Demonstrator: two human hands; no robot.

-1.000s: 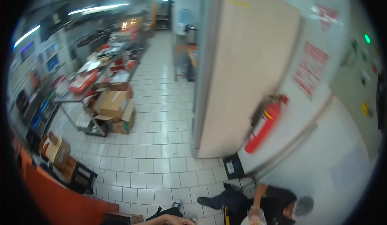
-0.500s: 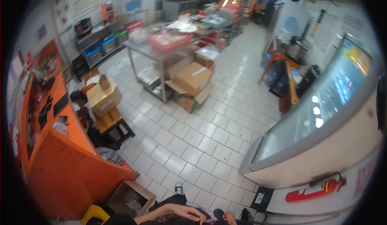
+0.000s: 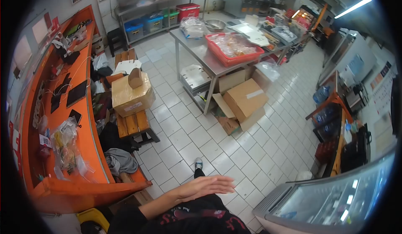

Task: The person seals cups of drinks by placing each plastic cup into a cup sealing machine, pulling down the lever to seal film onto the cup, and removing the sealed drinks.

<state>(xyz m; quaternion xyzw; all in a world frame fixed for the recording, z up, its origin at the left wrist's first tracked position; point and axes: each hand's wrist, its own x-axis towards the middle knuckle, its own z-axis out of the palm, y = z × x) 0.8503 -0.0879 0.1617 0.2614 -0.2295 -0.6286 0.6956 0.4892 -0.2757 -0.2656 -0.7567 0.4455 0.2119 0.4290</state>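
My left hand (image 3: 206,188) reaches in from the lower left, in front of my dark shirt (image 3: 188,221) with its red print. Its fingers lie extended, pointing right, with no object seen in them. Just beyond the hand, one of my shoes (image 3: 198,163) shows on the white tiled floor (image 3: 176,133). My right hand is out of view.
An orange counter (image 3: 83,129) on the left bears devices and plastic bags. Near it, a taped carton (image 3: 132,93) rests on a wooden bench (image 3: 134,125). Ahead, a metal table (image 3: 197,54) holds a red tray (image 3: 234,60); open cartons (image 3: 245,100) stand beside it. A glass-door fridge (image 3: 326,202) is lower right.
The view has swung left, towards the counter and table. My left hand is raised higher with fingers extended. My right hand, the fire extinguisher and the person at lower right have left view.
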